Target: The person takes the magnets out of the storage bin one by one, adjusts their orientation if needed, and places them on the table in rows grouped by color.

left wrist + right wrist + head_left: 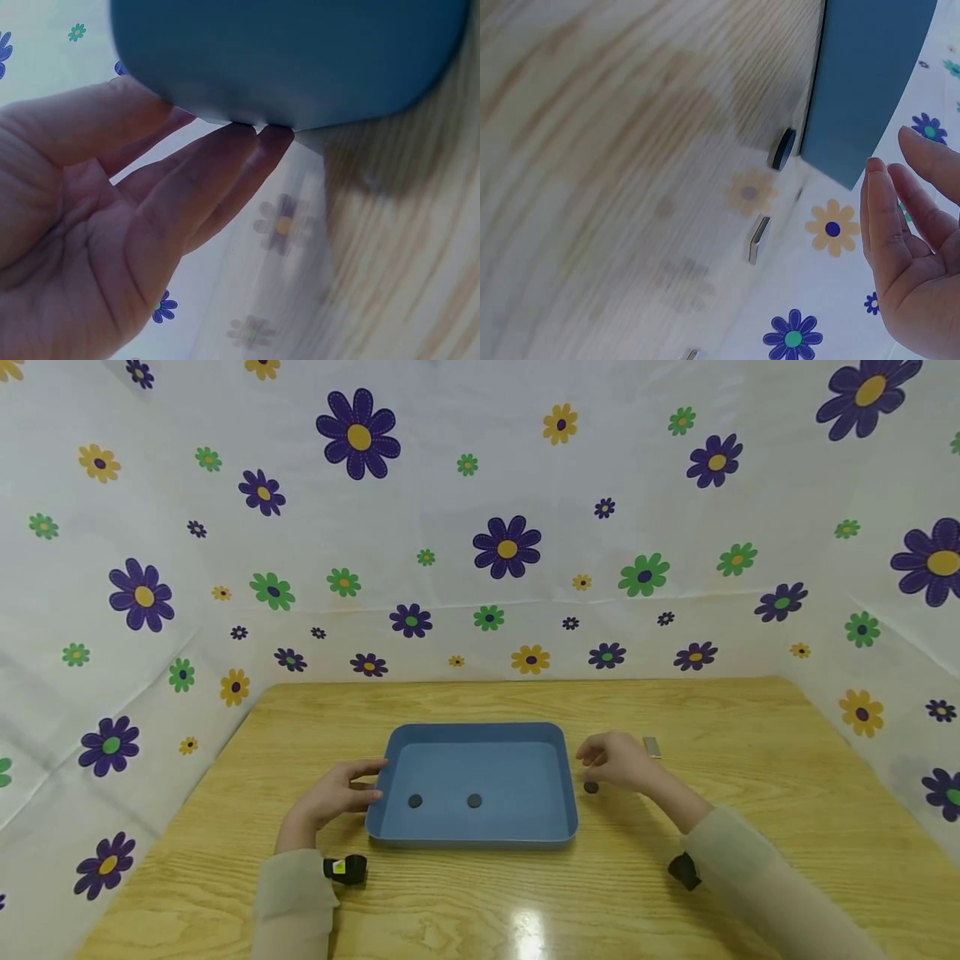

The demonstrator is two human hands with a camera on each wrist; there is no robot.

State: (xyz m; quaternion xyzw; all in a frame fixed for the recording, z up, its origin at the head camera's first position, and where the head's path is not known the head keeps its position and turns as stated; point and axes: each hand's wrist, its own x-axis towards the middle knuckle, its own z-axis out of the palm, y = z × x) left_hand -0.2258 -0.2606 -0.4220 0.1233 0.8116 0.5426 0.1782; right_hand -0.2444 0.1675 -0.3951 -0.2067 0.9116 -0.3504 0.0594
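A shallow blue tray [517,768] lies on the wooden table with two dark round discs, a left one [415,801] and a middle one [474,801], on its floor. At its left wall is my left hand [326,797]; in the left wrist view the extended fingers [199,176] touch the tray's outer side. Just beyond the right wall hovers my right hand [618,764], fingers loosely bent and thumb apart, nothing showing between them. Below it a third dark disc [591,787] rests on the table beside the tray, also a dark disc [782,149] in the right wrist view.
A small silvery flat piece [652,747] lies on the table behind my right hand. The right wrist view shows a silvery piece [759,240] and part of another [692,354]. Flower-printed white sheeting [435,510] encloses the table's back and sides.
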